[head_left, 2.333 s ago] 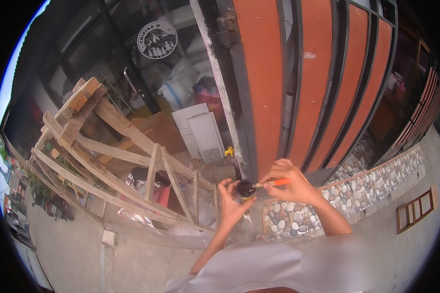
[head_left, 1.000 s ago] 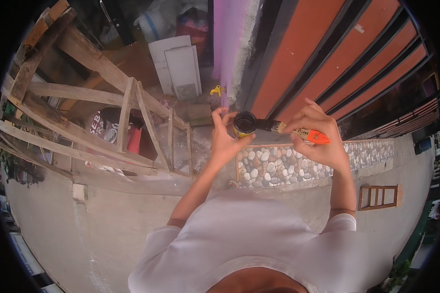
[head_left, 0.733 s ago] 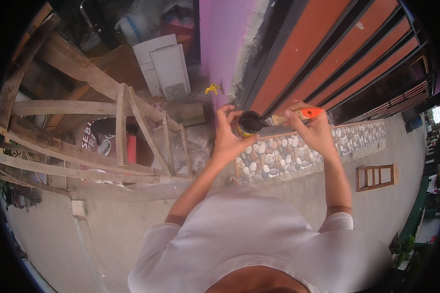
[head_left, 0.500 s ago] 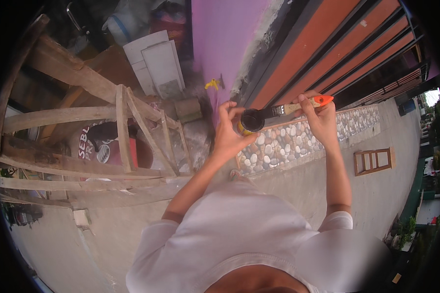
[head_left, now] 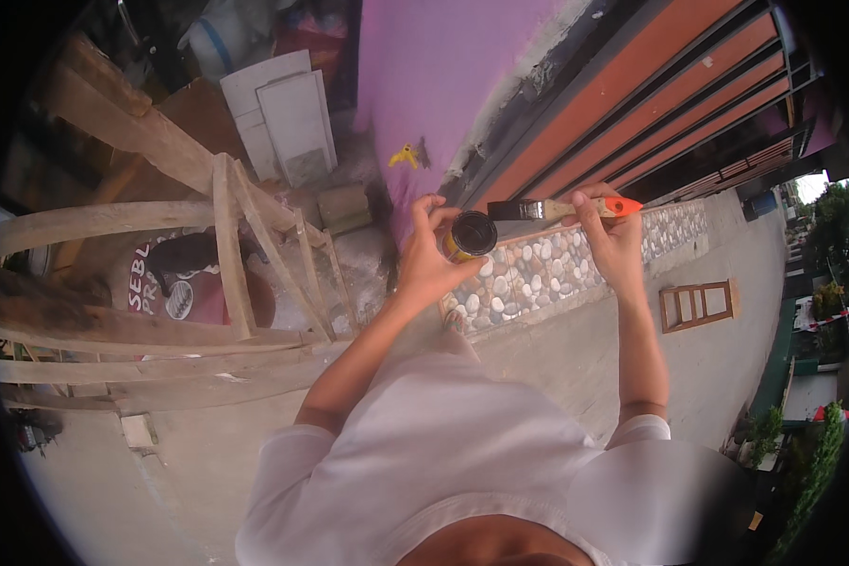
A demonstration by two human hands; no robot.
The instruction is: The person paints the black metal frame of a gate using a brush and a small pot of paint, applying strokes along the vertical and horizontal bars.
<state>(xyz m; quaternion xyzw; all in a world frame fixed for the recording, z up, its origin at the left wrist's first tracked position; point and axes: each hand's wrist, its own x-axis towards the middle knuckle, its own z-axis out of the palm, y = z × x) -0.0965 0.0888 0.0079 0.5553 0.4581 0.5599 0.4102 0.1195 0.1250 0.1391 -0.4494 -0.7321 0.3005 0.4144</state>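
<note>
A small round paint can [head_left: 472, 234], dark inside with a yellowish side, is gripped in my left hand [head_left: 429, 255]. My right hand [head_left: 608, 241] pinches a paintbrush [head_left: 561, 208] by its handle, which is pale wood with an orange end. The brush lies level, its black bristles pointing left, just above and to the right of the can's rim and apart from it. Beyond both hands runs a wall with orange panels [head_left: 575, 141] and dark bars, above a strip faced with pebbles [head_left: 528, 278].
To the left stands a wooden frame of rough beams [head_left: 231, 245]. Pale boards [head_left: 292, 118] lean behind it. A yellow object [head_left: 406, 157] is by the purple wall [head_left: 424, 85]. On the concrete ground at right lies a small wooden ladder-like frame [head_left: 696, 306].
The brush's bristles, at the can's rim before, now stand clear of it, a little higher. The can's opening shows more fully. The whole view has shifted slightly.
</note>
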